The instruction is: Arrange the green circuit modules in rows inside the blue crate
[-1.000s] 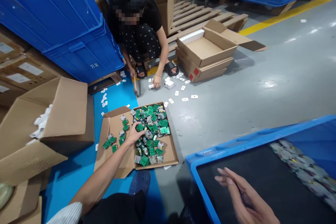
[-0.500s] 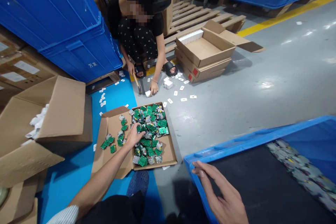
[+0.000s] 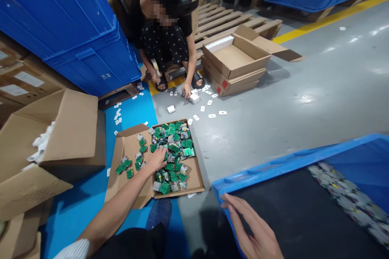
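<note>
An open shallow cardboard box [image 3: 194, 176] on the floor holds a pile of green circuit boards [image 3: 174, 129] with grey parts on them. My left hand [image 3: 157, 159] reaches into this pile, its fingers curled down over a circuit board [image 3: 165, 155]; the fingertips are partly hidden. Several more boards [image 3: 124, 164] lie on the box's flap to the left. At the lower right, my right hand [image 3: 255, 226] hovers by the near corner of a blue bin [image 3: 240, 181]. Its fingers are stretched out and it holds nothing I can see.
Grey-white parts [image 3: 343, 194] line a black sheet in the blue bin. Across from me a person [image 3: 165, 44] squats with a hammer [image 3: 156, 66]. White plates [image 3: 212, 115] litter the floor. A carton of white pieces [image 3: 74, 125] stands left; stacked boxes [image 3: 235, 58] sit behind.
My left hand has settled slightly lower, its fingers closing in on the boards. My right hand has barely shifted. The other person has raised the hammer and left a white block on the floor.
</note>
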The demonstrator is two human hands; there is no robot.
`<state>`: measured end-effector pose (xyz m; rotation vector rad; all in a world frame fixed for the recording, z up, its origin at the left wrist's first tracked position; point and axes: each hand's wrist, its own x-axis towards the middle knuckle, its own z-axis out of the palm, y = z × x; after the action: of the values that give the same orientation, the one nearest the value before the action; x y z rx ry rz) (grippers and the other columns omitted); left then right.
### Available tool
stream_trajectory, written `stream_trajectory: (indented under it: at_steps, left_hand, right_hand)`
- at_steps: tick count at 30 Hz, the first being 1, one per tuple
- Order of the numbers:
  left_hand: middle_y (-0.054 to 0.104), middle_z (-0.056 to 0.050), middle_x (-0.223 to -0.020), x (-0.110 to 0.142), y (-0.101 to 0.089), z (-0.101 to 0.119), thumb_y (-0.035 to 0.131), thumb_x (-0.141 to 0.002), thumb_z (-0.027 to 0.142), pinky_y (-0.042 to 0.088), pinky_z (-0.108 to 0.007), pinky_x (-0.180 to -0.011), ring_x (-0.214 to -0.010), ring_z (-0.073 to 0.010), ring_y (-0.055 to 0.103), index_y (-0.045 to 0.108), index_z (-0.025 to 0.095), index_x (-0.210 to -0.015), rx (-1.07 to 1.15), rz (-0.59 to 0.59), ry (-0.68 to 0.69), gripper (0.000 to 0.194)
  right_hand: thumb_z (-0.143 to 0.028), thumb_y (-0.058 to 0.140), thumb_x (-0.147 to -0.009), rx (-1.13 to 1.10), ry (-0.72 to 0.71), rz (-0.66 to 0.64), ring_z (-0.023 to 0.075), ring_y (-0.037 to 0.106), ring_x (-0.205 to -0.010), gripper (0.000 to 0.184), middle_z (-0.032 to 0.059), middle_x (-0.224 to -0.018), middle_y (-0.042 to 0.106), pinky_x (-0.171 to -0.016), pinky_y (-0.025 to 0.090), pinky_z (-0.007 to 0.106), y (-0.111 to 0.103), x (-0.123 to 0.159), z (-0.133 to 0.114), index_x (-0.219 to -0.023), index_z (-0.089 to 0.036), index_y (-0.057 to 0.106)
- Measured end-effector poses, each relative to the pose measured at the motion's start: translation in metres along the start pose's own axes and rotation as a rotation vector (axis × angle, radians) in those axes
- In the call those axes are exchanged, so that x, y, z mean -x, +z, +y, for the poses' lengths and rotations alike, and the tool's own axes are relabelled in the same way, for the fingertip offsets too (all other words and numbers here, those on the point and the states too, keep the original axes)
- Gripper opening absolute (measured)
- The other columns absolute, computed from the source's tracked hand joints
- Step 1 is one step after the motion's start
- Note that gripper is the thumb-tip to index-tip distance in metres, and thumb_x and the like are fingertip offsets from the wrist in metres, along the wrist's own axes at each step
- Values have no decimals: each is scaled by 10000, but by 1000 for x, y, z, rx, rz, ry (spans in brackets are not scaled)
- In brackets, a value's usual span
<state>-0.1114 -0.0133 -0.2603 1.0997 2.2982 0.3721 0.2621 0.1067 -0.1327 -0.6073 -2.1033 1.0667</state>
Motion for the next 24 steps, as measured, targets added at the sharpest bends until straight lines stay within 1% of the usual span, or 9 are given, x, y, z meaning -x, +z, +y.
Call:
stream_trajectory:
  at_steps: [2,4,9,11,14,17,21,23,24]
  left_hand:
    - [602,-71,-1079,5,1,-1,681,-659,164,469,-367,-892,-1049,-291,599,553,240,-964,24,40,-16,340]
    - [609,-54,-1036,10,-1,-5,664,-675,180,480,-364,-865,-985,-272,611,560,239,-956,74,92,-48,305]
    - [606,0,-862,18,-10,-18,679,-696,243,502,-314,-759,-837,-212,621,558,222,-934,277,240,-154,268]
    - [617,1,-847,20,-10,-19,694,-708,296,499,-274,-675,-793,-189,627,542,215,-945,379,278,-197,293]
    - [656,-24,-861,21,-4,-16,660,-771,406,429,-221,-500,-664,-154,619,518,207,-1000,524,280,-253,335]
    - [680,-39,-850,20,4,-7,597,-829,481,344,-197,-412,-574,-135,598,519,202,-1051,618,247,-277,365]
    - [679,-34,-831,16,9,1,610,-830,499,343,-202,-410,-544,-132,590,535,197,-1061,614,243,-311,387]
    - [684,-47,-864,13,8,2,622,-826,516,401,-222,-457,-594,-151,620,544,192,-1061,561,260,-334,408]
    - [691,-61,-903,12,6,1,633,-822,527,444,-239,-508,-658,-171,650,553,187,-1061,526,269,-342,424]
  right_hand:
    - [-132,589,-932,4,-14,2,209,765,-910,410,70,-1088,768,-867,641,303,-1,2,-1,-1318,-249,656]
    - [-132,593,-931,9,-21,9,213,764,-925,411,80,-1103,766,-880,639,311,-2,4,-1,-1323,-242,653]
    - [-140,579,-939,-8,-26,5,205,765,-926,386,84,-1107,769,-878,635,286,1,3,-4,-1306,-225,663]
    - [-140,586,-934,-15,-44,5,207,762,-943,385,78,-1107,769,-880,634,286,3,0,-6,-1300,-231,666]
    - [-132,590,-928,-20,-55,9,207,761,-950,390,66,-1097,771,-885,635,293,7,-5,-9,-1293,-244,669]
    - [-126,588,-929,-30,-44,7,201,758,-949,388,60,-1075,774,-889,633,288,13,-9,-12,-1290,-243,668]
    - [-110,586,-930,-39,-74,-21,197,752,-971,393,70,-1093,769,-895,627,279,21,-14,-14,-1297,-228,659]
    - [-99,586,-928,-40,-92,-37,199,747,-994,401,77,-1113,765,-906,623,284,25,-15,-15,-1304,-223,653]
    - [-97,585,-929,-41,-100,-42,200,745,-1002,404,80,-1118,764,-914,621,289,26,-16,-15,-1308,-221,649]
